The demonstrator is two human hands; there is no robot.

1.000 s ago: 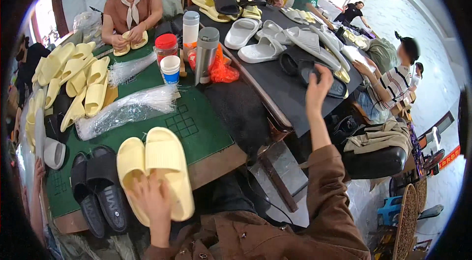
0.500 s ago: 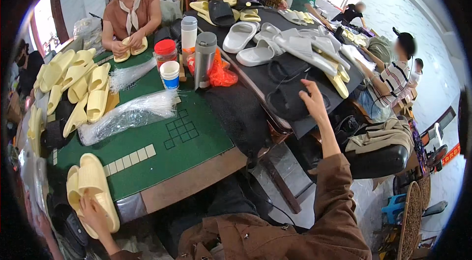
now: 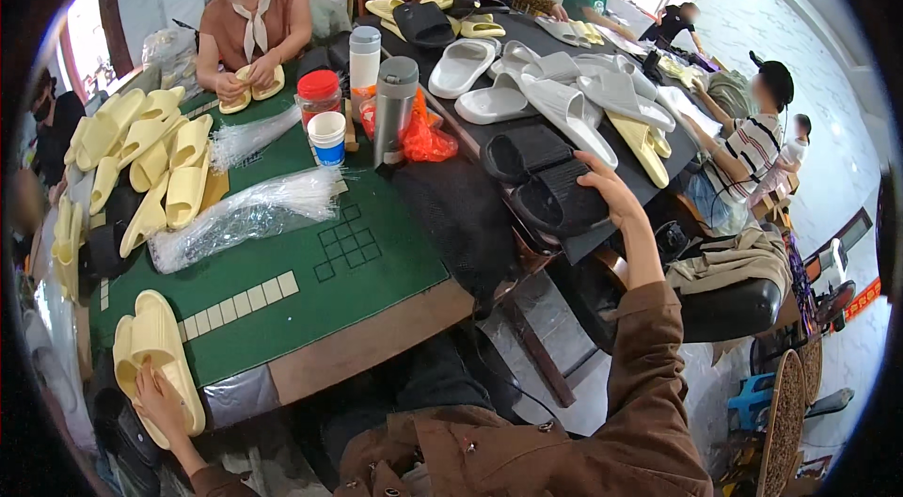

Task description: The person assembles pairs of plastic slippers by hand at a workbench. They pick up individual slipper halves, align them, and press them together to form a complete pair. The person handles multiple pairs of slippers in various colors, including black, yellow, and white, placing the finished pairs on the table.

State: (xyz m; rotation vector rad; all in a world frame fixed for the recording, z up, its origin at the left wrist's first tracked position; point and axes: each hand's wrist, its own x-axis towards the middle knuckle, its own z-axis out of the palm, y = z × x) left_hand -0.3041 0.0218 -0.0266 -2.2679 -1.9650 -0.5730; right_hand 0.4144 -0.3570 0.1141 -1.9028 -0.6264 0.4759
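Note:
At the lower left my left hand (image 3: 162, 403) holds a pair of pale yellow slide slippers (image 3: 158, 347), its fingers closed at their foot openings. The pair lies side by side at the green mat's near left corner. On the right, my right hand (image 3: 613, 191) grips the near black slipper (image 3: 564, 201) of a pair, thumb and fingers at its right end. The other black slipper (image 3: 522, 154) lies against it on the far side. Several grey slippers (image 3: 564, 116) and a pale yellow slipper (image 3: 640, 149) are piled just beyond on the dark table.
On the green mat (image 3: 376, 281) lie bundles of clear plastic strips (image 3: 254, 215) and a heap of yellow slippers (image 3: 150, 149). A tumbler (image 3: 392, 111), paper cup (image 3: 326, 138), red-lidded jar (image 3: 318, 93) and orange bag (image 3: 428, 140) stand mid-table. Several people sit around. A black seat (image 3: 734, 304) is at right.
My right hand has come down from above the black slippers and closed on the near one. My left hand and the yellow pair have shifted slightly left.

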